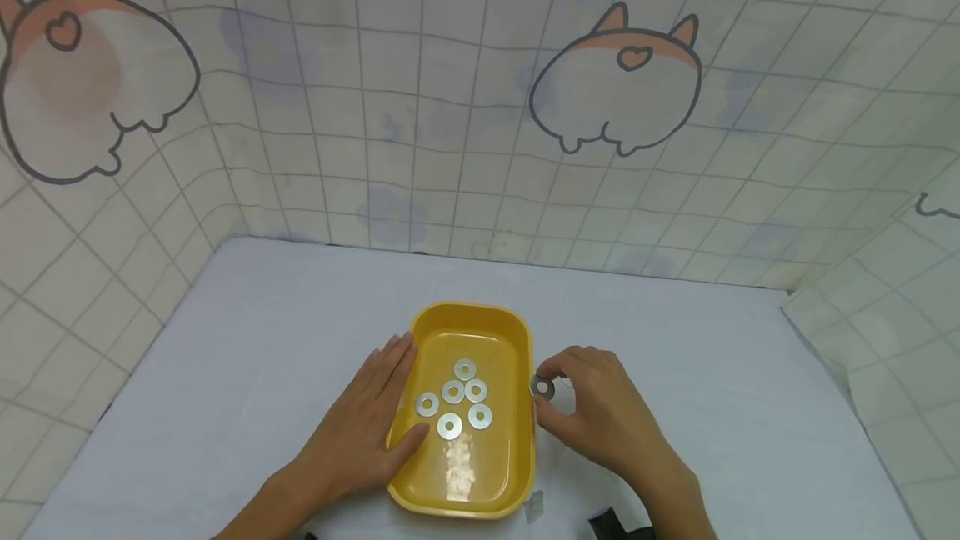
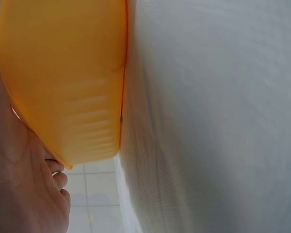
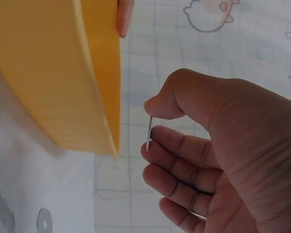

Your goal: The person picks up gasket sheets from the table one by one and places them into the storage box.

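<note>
A yellow tray [image 1: 495, 473] sits on the white table, with several flat metal washers [image 1: 443, 432] spread over its floor. My left hand [image 1: 360, 432] rests along the tray's left rim, fingers extended and thumb reaching over the inside. In the left wrist view, that palm [image 2: 19, 184] lies against the tray's edge. Just outside the right rim, my right hand [image 1: 607, 411] pinches one washer [image 1: 551, 393] between thumb and fingertips. The right wrist view shows this washer [image 3: 149, 133] edge-on, apart from the tray wall [image 3: 43, 82].
Another washer [image 3: 40, 223] lies on the table in the right wrist view. A small grey patch [image 1: 534, 507] is near the tray's lower right corner. Something black [image 1: 609, 525] shows at the bottom edge. Grid-patterned cloth walls [image 1: 465, 107] with cartoon drawings enclose the table.
</note>
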{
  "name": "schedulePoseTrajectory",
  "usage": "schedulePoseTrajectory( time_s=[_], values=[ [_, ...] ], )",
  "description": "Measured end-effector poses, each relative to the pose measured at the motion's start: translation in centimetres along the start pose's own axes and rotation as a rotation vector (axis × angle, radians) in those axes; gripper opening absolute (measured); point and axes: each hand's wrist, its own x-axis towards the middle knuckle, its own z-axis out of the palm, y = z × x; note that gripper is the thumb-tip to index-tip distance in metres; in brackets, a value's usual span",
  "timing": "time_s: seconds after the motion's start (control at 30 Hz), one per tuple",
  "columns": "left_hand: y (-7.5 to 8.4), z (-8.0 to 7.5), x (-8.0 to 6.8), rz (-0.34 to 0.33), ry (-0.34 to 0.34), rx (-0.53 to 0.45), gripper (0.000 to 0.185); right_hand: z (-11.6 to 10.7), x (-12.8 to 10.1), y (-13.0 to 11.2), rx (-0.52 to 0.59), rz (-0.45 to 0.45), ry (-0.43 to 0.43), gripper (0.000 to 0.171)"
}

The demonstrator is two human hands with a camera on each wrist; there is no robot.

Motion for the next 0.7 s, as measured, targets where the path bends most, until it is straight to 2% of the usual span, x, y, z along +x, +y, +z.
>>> schedulePoseTrajectory(
  time_s=[0.33,0.57,0.7],
  values=[
    [-0.1,0.0,0.0,-0.004,-0.010,-0.006,0.095,-0.2,0.6,-1.5,0.008,-0.097,0.003,0.017],
    [0.1,-0.1,0.0,-0.010,-0.025,-0.027,0.094,-0.6,0.8,-2.3,0.004,-0.075,-0.008,0.018],
    [0.2,-0.2,0.1,-0.010,-0.022,-0.027,0.094,-0.7,0.8,-2.5,0.010,-0.105,-0.009,0.017]
  ],
)
